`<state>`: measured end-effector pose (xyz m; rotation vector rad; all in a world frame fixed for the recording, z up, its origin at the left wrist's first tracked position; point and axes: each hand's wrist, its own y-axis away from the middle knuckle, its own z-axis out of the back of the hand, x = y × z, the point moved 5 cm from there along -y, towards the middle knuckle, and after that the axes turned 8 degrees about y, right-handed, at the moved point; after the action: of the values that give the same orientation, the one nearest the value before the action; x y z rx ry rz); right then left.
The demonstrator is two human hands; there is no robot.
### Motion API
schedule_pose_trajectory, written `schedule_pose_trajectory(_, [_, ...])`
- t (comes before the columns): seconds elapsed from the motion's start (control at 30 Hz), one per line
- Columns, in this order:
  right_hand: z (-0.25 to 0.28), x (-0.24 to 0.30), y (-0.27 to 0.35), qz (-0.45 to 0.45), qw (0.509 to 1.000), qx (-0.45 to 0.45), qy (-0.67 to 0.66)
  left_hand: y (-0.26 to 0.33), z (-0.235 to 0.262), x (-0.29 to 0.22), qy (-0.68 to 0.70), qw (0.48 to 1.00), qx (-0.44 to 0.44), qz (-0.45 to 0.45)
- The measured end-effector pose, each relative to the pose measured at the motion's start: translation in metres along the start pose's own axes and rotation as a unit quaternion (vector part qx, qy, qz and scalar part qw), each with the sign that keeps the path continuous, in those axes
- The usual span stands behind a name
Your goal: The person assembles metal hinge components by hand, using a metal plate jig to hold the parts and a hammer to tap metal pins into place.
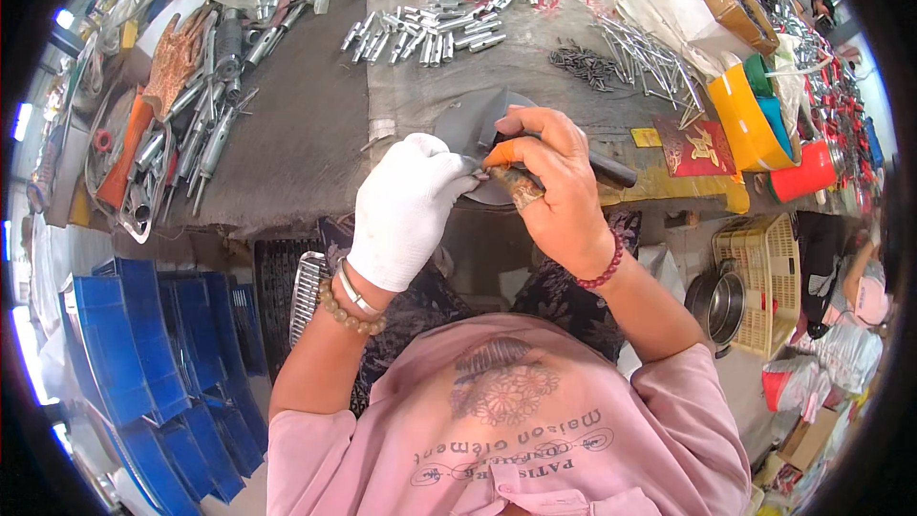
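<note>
My left hand [406, 205], in a white knitted glove, is closed in a pinch at the table's near edge. Its fingertips meet those of my bare right hand [564, 196], whose index finger wears an orange cover and whose thumb is wrapped in worn brown tape. Whatever small piece lies between the fingertips is hidden. Just beyond them stands a grey metal fixture with an upright plate [489, 119] on a rounded base. A dark cylindrical bar [611, 170] sticks out to the right from behind my right hand.
Shiny metal sleeves [425, 35] lie heaped ahead, with dark small pins [583, 64] and long thin rods [650, 62] to their right. Tools and an orange-handled item [129, 153] crowd the left. A yellow container [750, 115] and red jar [807, 172] stand right. Blue bins [124, 344] sit below left.
</note>
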<state>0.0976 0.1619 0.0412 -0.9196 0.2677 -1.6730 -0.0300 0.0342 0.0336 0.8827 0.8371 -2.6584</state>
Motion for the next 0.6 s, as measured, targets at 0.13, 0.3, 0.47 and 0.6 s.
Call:
schedule_pose_trajectory(0.13, [-0.008, 0.0, 0.004, -0.002, 0.999, -0.025, 0.027, 0.001, 0.001, 0.001, 0.019, 1.0, -0.001, -0.004])
schedule_pose_trajectory(0.3, [-0.011, -0.005, 0.005, -0.011, 0.999, -0.024, 0.031, 0.002, 0.002, 0.0, 0.03, 0.999, -0.01, -0.009])
schedule_pose_trajectory(0.47, [-0.014, -0.006, 0.006, -0.015, 0.999, -0.026, 0.031, 0.003, 0.002, 0.002, 0.045, 0.999, -0.008, -0.008])
schedule_pose_trajectory(0.6, [-0.013, -0.004, 0.007, -0.004, 0.998, -0.025, 0.054, 0.002, 0.002, 0.001, 0.045, 0.999, -0.009, -0.005])
